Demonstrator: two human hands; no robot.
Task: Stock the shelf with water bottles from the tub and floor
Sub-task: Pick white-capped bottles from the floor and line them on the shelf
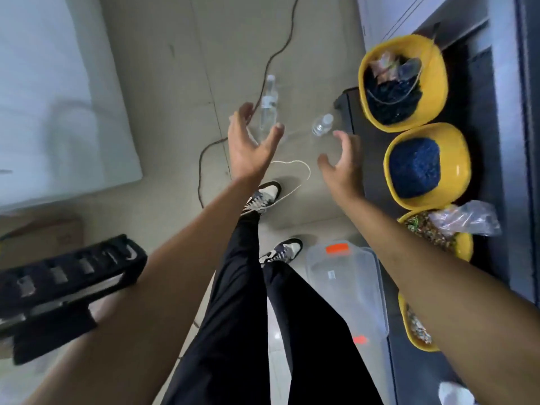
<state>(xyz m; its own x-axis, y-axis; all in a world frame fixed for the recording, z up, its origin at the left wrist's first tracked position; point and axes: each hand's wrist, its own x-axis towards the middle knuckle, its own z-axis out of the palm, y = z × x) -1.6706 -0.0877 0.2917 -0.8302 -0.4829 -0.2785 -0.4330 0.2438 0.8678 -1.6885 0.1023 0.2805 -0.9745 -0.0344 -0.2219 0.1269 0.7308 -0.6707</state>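
Observation:
Two clear water bottles lie on the pale floor ahead. The longer bottle (268, 105) lies lengthwise, cap away from me, partly behind my left hand (250, 147). A second bottle (322, 124) with a white cap lies just beyond my right hand (342, 165). Both hands reach forward with fingers spread, palms facing each other, holding nothing. A clear plastic tub (347, 285) with orange latches sits on the floor near my right foot; no bottles show in it. The dark shelf (479, 147) runs along the right.
Yellow bowls (444, 80) holding dark items, blue pellets (415, 168) and mixed bits stand on the shelf. A brown cable (264, 70) and a white cord (304, 171) snake across the floor. A black ribbed object (67, 273) is at lower left, a white panel (58, 92) at upper left.

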